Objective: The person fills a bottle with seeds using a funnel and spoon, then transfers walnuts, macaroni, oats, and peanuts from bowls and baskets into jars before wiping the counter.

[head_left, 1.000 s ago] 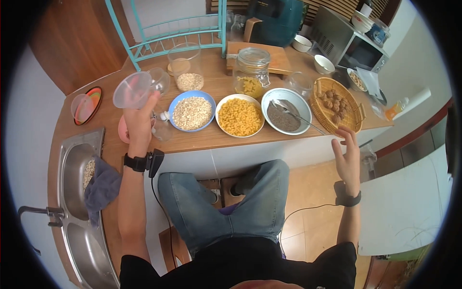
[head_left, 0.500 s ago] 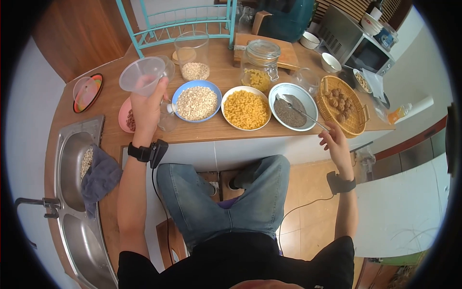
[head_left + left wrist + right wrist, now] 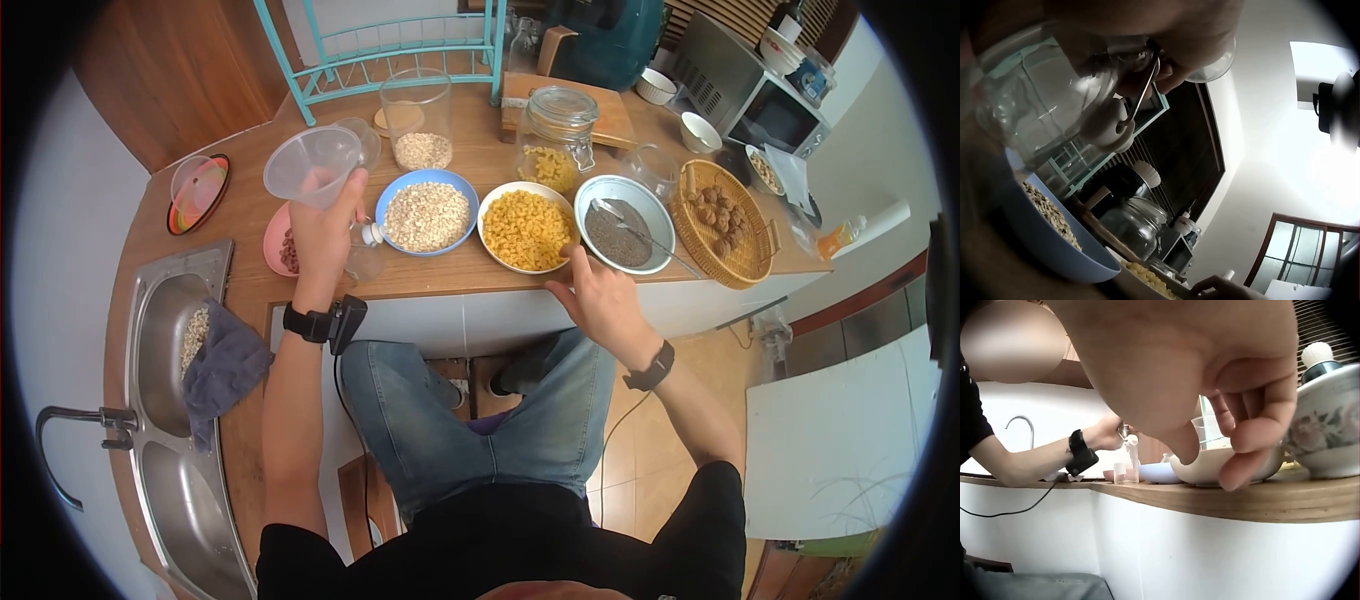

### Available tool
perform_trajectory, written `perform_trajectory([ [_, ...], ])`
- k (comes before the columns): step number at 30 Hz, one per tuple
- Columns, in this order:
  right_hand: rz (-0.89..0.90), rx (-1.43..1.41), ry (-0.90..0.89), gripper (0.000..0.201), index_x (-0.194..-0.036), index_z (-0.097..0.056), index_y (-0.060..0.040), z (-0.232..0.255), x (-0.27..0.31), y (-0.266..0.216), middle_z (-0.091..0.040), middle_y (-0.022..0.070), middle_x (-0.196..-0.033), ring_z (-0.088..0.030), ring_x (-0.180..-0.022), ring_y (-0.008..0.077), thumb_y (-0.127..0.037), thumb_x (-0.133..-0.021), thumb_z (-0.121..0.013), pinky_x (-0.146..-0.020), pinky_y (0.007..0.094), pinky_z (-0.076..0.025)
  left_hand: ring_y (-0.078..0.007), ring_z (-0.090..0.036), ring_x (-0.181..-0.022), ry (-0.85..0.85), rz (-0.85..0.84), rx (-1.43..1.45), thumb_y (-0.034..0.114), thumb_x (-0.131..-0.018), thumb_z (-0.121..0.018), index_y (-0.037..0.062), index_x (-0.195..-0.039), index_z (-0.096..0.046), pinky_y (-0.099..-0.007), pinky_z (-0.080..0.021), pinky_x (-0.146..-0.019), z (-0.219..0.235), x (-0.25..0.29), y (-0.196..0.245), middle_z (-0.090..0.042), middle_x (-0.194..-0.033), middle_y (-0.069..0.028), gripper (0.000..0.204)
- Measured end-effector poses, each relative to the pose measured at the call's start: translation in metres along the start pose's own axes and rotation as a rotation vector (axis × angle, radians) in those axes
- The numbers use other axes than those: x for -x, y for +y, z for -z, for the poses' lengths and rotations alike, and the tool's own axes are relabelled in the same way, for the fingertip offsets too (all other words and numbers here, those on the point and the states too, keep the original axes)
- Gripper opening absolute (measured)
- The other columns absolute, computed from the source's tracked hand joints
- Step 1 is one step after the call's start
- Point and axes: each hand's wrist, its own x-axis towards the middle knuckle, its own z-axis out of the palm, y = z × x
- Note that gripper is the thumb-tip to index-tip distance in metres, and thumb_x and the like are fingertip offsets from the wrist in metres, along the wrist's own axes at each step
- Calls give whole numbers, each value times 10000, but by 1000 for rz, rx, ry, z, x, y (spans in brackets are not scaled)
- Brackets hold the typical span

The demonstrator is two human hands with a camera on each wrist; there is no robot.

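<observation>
My left hand (image 3: 325, 240) grips the neck of a clear glass bottle (image 3: 366, 260) with a white swing stopper (image 3: 1107, 125). A clear plastic funnel (image 3: 312, 165) is at the top of this hand; whether it sits inside the neck is hidden. My right hand (image 3: 605, 303) holds nothing, its fingers loosely bent beside the front rim of the white bowl of yellow pasta (image 3: 525, 230). The blue bowl of oats (image 3: 427, 212) lies left of it. To its right, a spoon (image 3: 655, 242) rests in the bowl of dark seeds (image 3: 617, 240).
Behind the bowls stand an oat container (image 3: 417, 110) and a clasp jar (image 3: 557, 130). A walnut basket (image 3: 725, 225) is at the right, a pink bowl (image 3: 280, 240) at the left. The sink (image 3: 175, 330) holds a grey cloth (image 3: 225, 370) over its edge.
My right hand has moved left from near the spoon handle to the front of the pasta bowl. My left hand keeps its grip, and the head view has shifted slightly.
</observation>
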Motion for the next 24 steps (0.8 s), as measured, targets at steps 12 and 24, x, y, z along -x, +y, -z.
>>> perform_trajectory([
  [12, 30, -80, -46, 154, -980, -512, -83, -29, -27, -22, -585, 161, -773, -619, -591, 370, -221, -943, -569, -499, 456, -498, -69, -533, -545, -51, 4, 82, 70, -868, -696, 38, -815, -505, -219, -400, -494, -27, 34, 16, -574, -662, -12, 200],
  [24, 76, -146, -62, 185, -1034, -508, -36, -67, -93, -31, -628, 212, -812, -661, -683, 383, -134, -887, -562, -567, 471, -531, -69, -535, -574, -244, 24, 187, 80, -888, -679, 43, -849, -521, -216, -402, -508, -71, 38, 11, -582, -719, -19, 166],
])
